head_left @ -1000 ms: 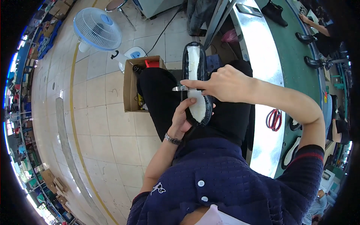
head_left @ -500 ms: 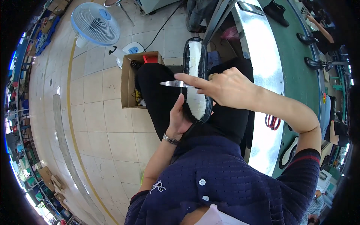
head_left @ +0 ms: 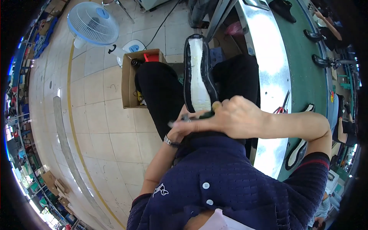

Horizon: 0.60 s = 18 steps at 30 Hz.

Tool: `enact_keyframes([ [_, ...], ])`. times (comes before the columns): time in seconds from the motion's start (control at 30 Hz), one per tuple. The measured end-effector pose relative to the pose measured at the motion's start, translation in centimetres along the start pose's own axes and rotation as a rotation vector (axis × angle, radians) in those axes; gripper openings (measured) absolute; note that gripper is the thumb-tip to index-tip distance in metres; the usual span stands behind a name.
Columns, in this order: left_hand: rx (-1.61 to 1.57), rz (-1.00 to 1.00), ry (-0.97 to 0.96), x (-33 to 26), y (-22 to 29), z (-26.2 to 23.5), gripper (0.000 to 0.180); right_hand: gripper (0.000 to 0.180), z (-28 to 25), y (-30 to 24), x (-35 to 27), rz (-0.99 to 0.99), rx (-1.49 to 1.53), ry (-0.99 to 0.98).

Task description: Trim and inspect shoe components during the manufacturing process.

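A black shoe upper (head_left: 209,76) with a white insole strip (head_left: 197,73) along its upturned bottom lies lengthwise between my thighs. Its lower end rests in my left hand (head_left: 177,134), whose fingers are mostly covered by the other hand. My right hand (head_left: 239,119) is closed round a knife (head_left: 183,119) with a shiny metal blade, blurred by motion, pointing left. That hand crosses over the shoe's near end, close to my left wrist and its metal watch band (head_left: 168,141).
To the left stand an open cardboard box (head_left: 128,82) and a white-blue fan (head_left: 94,23). At right runs a metal ledge (head_left: 274,61) with red-handled scissors (head_left: 281,110), beside a green conveyor belt (head_left: 295,46) carrying several black shoes. Another person's legs (head_left: 199,15) show ahead.
My right hand with the knife has moved down toward my body, from the shoe's middle to its near end. The shoe has shifted slightly up and left in view.
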<state>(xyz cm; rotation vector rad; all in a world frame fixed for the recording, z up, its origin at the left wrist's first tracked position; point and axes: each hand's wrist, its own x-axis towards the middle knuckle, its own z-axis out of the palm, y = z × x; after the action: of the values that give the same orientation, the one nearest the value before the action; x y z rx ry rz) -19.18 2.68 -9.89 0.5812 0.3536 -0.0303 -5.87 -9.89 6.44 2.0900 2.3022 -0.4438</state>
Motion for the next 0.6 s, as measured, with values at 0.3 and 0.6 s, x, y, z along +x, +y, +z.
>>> enact_keyframes([
  [0.3, 0.521, -0.12, 0.057, 0.2, 2.3, 1.4, 0.045, 0.076, 0.7, 0.2, -0.6, 0.008, 0.114, -0.018],
  [0.6, 0.415, -0.216, -0.002, 0.4, 2.5, 1.5, 0.039, 0.079, -4.0, 4.5, 2.5, 0.219, 0.029, -0.148],
])
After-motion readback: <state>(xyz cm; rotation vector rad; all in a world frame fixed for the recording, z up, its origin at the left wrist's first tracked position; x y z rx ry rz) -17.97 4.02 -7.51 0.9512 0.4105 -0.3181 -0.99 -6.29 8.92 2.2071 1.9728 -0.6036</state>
